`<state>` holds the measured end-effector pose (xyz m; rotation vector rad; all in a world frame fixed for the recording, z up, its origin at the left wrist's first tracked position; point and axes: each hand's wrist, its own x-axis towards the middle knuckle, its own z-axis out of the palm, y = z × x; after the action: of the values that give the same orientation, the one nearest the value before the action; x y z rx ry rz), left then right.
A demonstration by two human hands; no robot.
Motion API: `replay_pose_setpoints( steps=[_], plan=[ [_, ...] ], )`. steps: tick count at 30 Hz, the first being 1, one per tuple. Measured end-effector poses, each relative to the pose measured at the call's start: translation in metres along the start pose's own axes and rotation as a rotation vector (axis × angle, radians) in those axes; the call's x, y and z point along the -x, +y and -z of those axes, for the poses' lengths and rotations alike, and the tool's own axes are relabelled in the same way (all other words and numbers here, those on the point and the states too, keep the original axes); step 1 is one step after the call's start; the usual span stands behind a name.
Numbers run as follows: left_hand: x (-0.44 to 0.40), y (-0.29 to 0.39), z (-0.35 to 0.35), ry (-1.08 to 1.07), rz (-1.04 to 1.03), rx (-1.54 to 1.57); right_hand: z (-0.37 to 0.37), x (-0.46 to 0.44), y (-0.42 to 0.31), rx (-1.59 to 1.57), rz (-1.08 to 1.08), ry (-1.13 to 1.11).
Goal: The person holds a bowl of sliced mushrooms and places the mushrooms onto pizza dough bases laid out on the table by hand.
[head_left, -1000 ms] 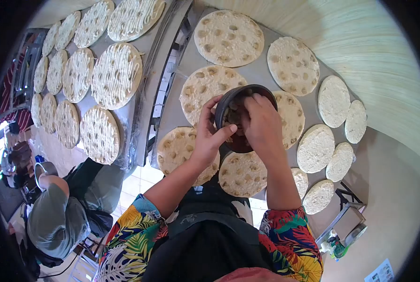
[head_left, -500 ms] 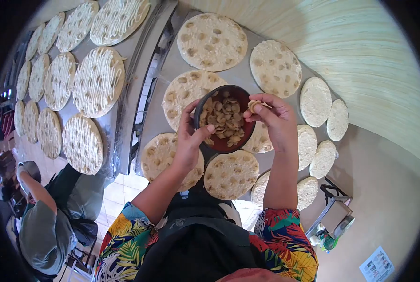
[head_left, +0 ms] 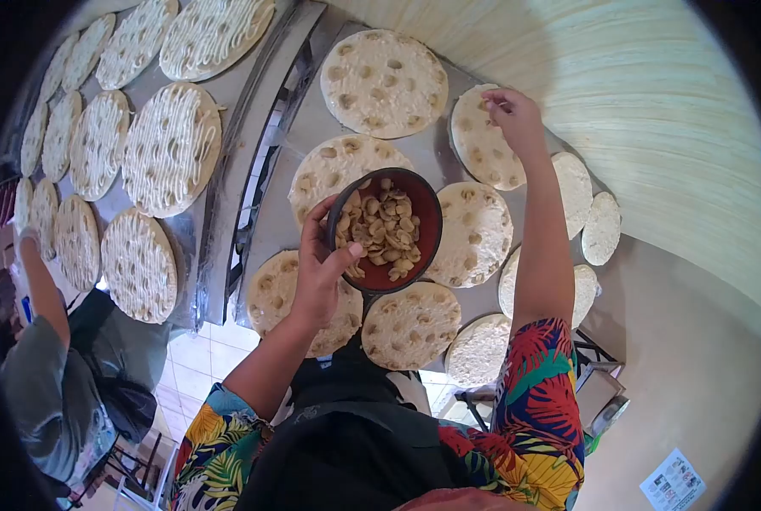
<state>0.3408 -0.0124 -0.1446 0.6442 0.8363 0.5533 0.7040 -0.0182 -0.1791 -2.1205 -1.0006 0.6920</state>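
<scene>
My left hand grips the rim of a dark bowl with a reddish inside, thumb over the edge. Sliced mushrooms partly fill it. My right hand is above the upper end of a round pizza base at the back right, fingers pinched together; the mushroom slices in them are mostly hidden. Mushroom slices dot this base and several others around the bowl, such as the large pizza base at the back and the pizza base just in front of the bowl.
Paler bases, including a pizza base, stand at the right of the metal table. Across a gap, a second table carries several pizzas with white drizzle. A co-worker stands at the lower left. A wall borders the right.
My right hand has moved from the bowl's right rim, where it held mushroom slices, up and away to the back-right base. The co-worker's arm has reached further toward the pizzas.
</scene>
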Motion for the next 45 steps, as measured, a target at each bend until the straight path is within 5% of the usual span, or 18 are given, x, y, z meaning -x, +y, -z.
replay_pose_setpoints(
  steps=[3, 16, 19, 24, 39, 45],
  plan=[
    [0.0, 0.0, 0.003, -0.019, -0.016, 0.011, -0.008, -0.016, 0.007, 0.324, 0.233, -0.027],
    [0.002, -0.003, 0.016, -0.024, -0.028, -0.006, -0.015, -0.033, 0.023, 0.77, 0.583, 0.015],
    [0.004, -0.002, 0.014, -0.035, -0.016, 0.011, -0.007, -0.034, 0.035, 0.543, 0.474, 0.2],
    [0.003, -0.006, 0.013, -0.04, -0.026, -0.003, -0.001, -0.035, 0.044, -0.156, -0.169, 0.279],
    [0.0, -0.01, 0.009, -0.023, 0.025, 0.017, 0.01, -0.026, 0.012, -0.203, -0.133, 0.053],
    [-0.002, -0.012, 0.008, -0.026, -0.005, 0.007, -0.02, -0.025, 0.025, -0.167, -0.168, 0.244]
  ],
)
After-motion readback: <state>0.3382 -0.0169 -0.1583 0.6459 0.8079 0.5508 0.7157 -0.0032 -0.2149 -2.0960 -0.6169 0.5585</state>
